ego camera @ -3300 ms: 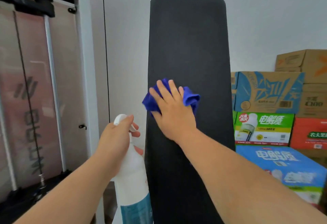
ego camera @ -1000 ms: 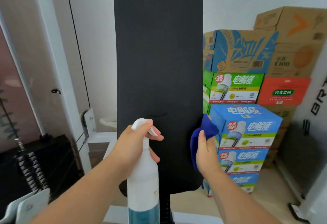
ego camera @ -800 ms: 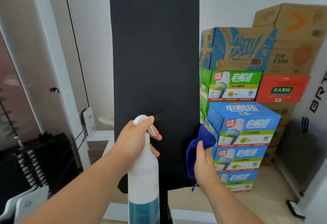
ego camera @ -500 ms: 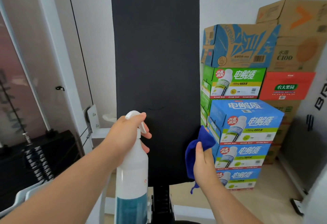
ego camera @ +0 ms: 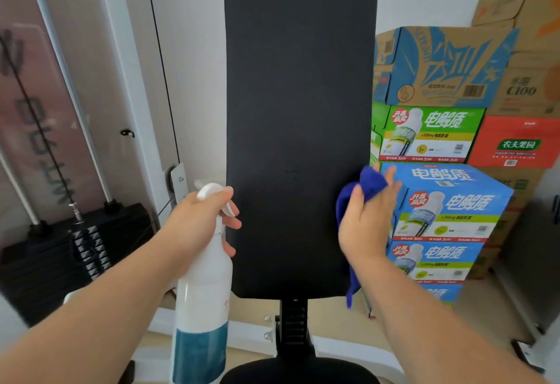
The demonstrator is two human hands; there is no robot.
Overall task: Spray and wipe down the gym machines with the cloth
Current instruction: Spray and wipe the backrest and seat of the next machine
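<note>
Left hand (ego camera: 197, 226): it is gripping the neck of the spray bottle (ego camera: 203, 292), fingers curling round the trigger, just left of the back pad's lower left edge.
Spray bottle: it is standing upright in that grip, white above and teal below.
Right hand (ego camera: 366, 226): it is pinching the cloth (ego camera: 368, 185) between thumb and fingers at the pad's right edge.
Cloth: blue, it is bunching in the right hand, a tail hanging down beside the pad's lower right corner.
Back pad (ego camera: 300, 110): black, it is standing upright above a round seat (ego camera: 297, 371).
Boxes (ego camera: 448, 201): they are sitting stacked right of the pad.
</note>
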